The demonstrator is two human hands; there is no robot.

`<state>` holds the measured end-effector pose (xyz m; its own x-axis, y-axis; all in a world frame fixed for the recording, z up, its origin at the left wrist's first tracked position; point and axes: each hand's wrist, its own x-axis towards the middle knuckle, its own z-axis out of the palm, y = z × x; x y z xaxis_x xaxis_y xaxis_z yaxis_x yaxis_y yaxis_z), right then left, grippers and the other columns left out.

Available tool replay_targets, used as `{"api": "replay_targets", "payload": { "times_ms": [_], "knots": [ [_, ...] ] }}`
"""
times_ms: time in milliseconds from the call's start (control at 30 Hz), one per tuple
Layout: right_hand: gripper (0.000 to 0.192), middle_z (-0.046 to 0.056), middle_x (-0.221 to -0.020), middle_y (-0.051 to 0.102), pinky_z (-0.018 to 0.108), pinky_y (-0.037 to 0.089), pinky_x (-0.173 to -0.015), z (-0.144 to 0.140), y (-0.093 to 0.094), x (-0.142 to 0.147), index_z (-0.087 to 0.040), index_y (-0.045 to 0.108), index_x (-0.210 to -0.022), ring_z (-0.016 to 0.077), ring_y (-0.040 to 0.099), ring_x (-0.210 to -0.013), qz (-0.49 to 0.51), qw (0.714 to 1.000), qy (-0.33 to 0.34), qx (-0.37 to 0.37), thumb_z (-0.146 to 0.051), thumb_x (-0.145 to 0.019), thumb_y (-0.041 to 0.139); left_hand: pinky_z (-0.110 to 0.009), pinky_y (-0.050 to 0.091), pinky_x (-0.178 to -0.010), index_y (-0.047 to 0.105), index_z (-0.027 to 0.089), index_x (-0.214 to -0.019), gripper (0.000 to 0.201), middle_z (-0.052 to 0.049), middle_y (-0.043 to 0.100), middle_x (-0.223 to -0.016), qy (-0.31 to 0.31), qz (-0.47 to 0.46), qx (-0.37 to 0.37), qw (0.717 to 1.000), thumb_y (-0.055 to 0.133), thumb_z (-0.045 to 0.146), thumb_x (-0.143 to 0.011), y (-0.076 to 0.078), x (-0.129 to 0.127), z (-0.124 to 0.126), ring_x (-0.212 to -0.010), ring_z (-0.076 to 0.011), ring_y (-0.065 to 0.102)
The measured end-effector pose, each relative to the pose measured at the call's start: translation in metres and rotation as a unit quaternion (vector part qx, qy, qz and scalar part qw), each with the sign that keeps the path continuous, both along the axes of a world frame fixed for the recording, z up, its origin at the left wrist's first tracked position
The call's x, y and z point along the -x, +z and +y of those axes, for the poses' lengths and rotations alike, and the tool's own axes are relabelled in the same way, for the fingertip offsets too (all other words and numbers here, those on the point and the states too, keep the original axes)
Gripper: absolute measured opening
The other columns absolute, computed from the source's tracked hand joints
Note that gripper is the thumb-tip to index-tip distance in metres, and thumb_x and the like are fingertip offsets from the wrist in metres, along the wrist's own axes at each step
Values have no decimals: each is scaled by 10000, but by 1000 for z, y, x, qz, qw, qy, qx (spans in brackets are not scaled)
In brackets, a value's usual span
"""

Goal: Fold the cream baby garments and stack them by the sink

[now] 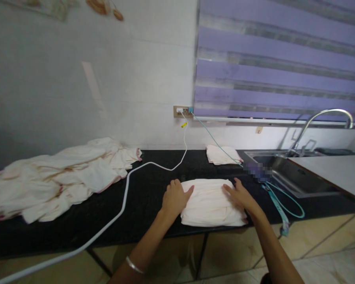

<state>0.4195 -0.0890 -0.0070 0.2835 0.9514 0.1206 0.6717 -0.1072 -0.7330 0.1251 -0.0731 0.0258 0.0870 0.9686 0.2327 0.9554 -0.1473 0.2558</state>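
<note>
A folded off-white cloth (211, 205) lies flat on the black counter in front of me, its layers showing as soft creases. My left hand (175, 199) rests against its left side, with the thumb spread over the top edge. On the opposite side, my right hand (239, 192) touches the upper right part, thumb and fingers apart. Neither hand is closed round the cloth. A silver bangle (134, 265) circles my left wrist. Behind the cloth, near the wall, sits a smaller folded cloth (223, 154).
A rumpled white cloth (77, 169) covers the counter's left part. One white cord (124, 197) crosses the counter from the wall socket (182, 111); a teal cable (208, 130) runs to a blurred device with a strap (279, 209). A steel sink (298, 177) with tap is at right.
</note>
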Motion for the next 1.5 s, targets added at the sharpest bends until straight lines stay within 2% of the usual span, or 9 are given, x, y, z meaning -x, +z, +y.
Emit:
{"api": "replay_targets", "payload": {
  "times_ms": [133,267,433,500,667,767,867,1100,1500],
  "knots": [
    [874,242,-1267,674,368,549,-929,6,11,-24,-35,516,-1415,308,682,-1120,-29,996,16,87,-399,-685,830,-476,493,-948,752,31,-1069,787,-291,685,-1143,-26,21,93,995,424,728,-906,13,6,-5,-1143,-433,621],
    [521,154,-1022,757,319,556,-745,7,12,-16,-81,745,-993,299,705,-953,-38,990,77,115,-338,-559,872,-443,490,-955,753,61,-1055,590,-270,688,-1171,-57,-6,105,993,536,583,-890,9,2,-5,-1177,-408,615],
    [194,79,-775,748,315,527,-655,12,10,10,-115,756,-769,263,694,-750,13,990,117,78,-201,-596,736,-360,500,-851,697,151,-902,174,-137,734,-974,-133,-231,72,961,595,227,-783,-8,-1,10,-945,-281,678],
    [353,91,-928,773,352,552,-774,14,12,17,-109,770,-936,277,706,-854,24,987,155,24,-171,-597,695,-302,492,-743,641,177,-837,144,-55,709,-838,-151,-396,77,903,612,174,-696,-13,2,18,-807,-221,661],
    [693,132,-1314,682,449,480,-1055,20,21,38,-138,630,-1312,299,640,-1170,111,966,216,-86,-251,-639,756,-280,497,-670,618,170,-1002,464,-19,718,-834,-127,-707,150,679,724,168,-550,-12,17,41,-706,-186,655],
    [735,133,-1307,687,463,515,-1016,27,22,52,-162,582,-1342,289,665,-1147,263,938,210,-84,-350,-672,819,-377,544,-832,670,124,-1062,563,-94,759,-949,-129,-754,162,624,789,183,-515,-6,32,58,-866,-258,708],
    [779,135,-1288,703,455,543,-981,35,17,62,-169,600,-1307,286,693,-1115,396,897,191,-55,-389,-619,891,-439,533,-953,701,95,-1073,576,-129,773,-1019,-138,-766,158,607,790,171,-509,-7,46,69,-974,-306,718],
    [623,135,-1144,765,426,561,-952,33,7,55,-138,717,-1106,287,740,-998,484,856,179,3,-311,-549,937,-508,513,-1049,750,74,-1058,487,-186,776,-1068,-184,-730,295,588,798,175,-583,-19,58,59,-1105,-384,708],
    [884,99,-1267,715,441,589,-897,28,4,57,-242,502,-1398,294,709,-1076,386,906,165,-60,-344,-593,854,-468,524,-1078,578,129,-1398,705,-183,699,-1295,-208,-748,252,577,864,318,-782,-16,46,48,-1168,-316,693]
  ]
}}
